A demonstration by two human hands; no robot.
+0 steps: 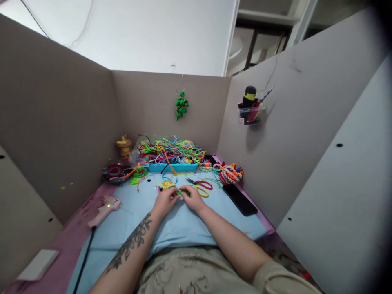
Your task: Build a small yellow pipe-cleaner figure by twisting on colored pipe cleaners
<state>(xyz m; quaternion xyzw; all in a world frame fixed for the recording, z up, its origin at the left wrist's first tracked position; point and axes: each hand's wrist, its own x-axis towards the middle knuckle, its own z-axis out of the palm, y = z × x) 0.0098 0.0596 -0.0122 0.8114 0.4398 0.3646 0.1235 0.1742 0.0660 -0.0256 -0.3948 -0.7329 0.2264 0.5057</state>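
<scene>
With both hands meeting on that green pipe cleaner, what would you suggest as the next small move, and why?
Probably keep twisting the green pipe cleaner: the left hand and right hand pinch it together on the blue mat, with the scissors lying untouched just beyond.

Soft even indoor light, wide-angle bending at edges, dark vignetted right corners

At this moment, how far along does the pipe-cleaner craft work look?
Done, apparently: a striped finished figure stands at the mat's far right and a green cluster hangs on the back wall. In hand: the left hand and right hand together pinch a small green piece, with a yellow piece beside them. Left: the blue tray remains heaped with loose pipe cleaners.
</scene>
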